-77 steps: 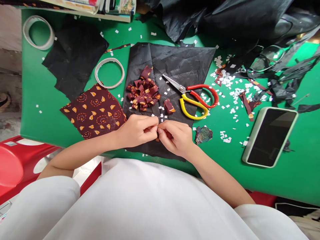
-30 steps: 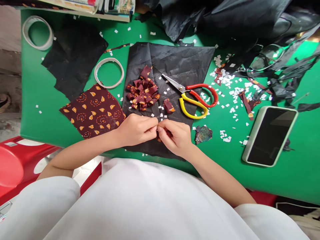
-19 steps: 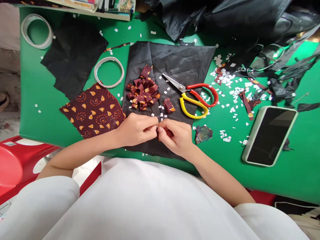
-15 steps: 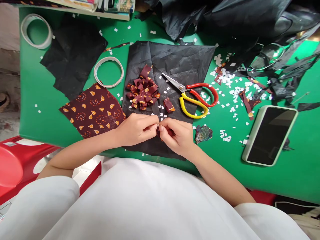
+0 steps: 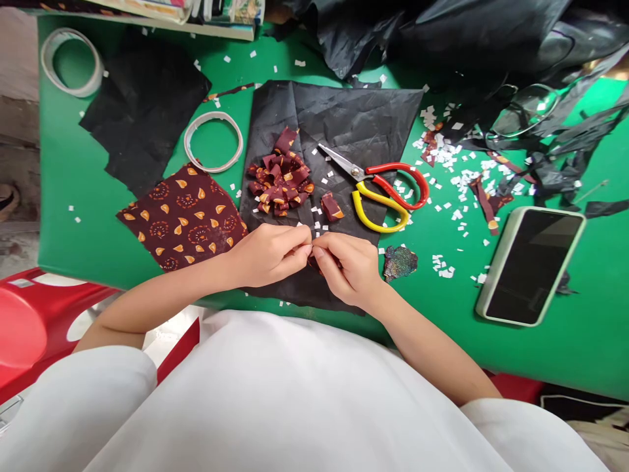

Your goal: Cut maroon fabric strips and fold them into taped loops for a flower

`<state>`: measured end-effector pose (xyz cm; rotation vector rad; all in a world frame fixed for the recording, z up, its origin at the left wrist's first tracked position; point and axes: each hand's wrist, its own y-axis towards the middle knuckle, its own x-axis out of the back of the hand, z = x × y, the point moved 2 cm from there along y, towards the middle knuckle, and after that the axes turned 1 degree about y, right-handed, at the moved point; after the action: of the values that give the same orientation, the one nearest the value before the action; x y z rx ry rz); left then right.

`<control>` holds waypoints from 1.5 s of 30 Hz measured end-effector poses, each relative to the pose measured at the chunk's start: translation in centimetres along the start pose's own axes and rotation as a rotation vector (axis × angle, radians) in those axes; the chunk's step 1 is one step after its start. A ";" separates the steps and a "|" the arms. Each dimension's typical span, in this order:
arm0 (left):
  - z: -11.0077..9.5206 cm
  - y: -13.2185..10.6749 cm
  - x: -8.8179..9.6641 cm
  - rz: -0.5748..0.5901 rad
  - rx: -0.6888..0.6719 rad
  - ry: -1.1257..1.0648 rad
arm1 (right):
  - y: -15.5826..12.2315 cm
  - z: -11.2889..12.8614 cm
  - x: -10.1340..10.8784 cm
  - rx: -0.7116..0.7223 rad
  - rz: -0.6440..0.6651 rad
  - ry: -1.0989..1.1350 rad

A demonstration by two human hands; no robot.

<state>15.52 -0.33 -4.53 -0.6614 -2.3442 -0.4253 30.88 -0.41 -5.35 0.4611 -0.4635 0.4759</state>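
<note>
My left hand [image 5: 278, 254] and my right hand [image 5: 350, 267] meet fingertip to fingertip above a black sheet [image 5: 363, 121]. Both pinch a small piece of maroon fabric [image 5: 313, 263], mostly hidden behind the fingers. Just beyond my left hand sits a bunch of looped maroon fabric strips [image 5: 280, 178]. A short folded maroon fabric loop [image 5: 332, 206] lies past my fingertips. Scissors [image 5: 361, 176] with one red and one yellow handle rest with blades apart beyond my right hand. Left of the sheet, a square of patterned maroon fabric [image 5: 183, 216] lies flat.
On the green table [image 5: 432, 341] are a tape roll [image 5: 49, 69], a thinner ring [image 5: 188, 144], a black piece [image 5: 142, 105], white paper bits [image 5: 445, 156], a glittery scrap [image 5: 400, 263], a phone [image 5: 531, 265], eyeglasses [image 5: 540, 131] and black plastic [image 5: 462, 46]. Books [image 5: 230, 29] lie top left.
My fingertips have shifted very slightly while still pinching together. Everything on the table stays where it was.
</note>
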 end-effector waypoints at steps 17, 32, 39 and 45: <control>0.0 0.0 0.0 0.036 0.001 0.029 | 0.0 0.0 0.1 -0.034 0.006 0.002; 0.0 0.0 -0.1 0.042 -0.029 0.096 | 0.0 0.0 -0.2 0.078 0.006 -0.133; 0.0 0.1 0.0 0.040 -0.045 0.090 | 0.1 0.0 -0.1 0.051 0.015 -0.105; 0.0 0.1 0.0 0.057 -0.023 0.065 | 0.0 0.0 0.0 0.043 0.012 -0.082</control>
<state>15.53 -0.26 -4.50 -0.7133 -2.2566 -0.4415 30.89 -0.45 -5.37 0.5204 -0.5357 0.4806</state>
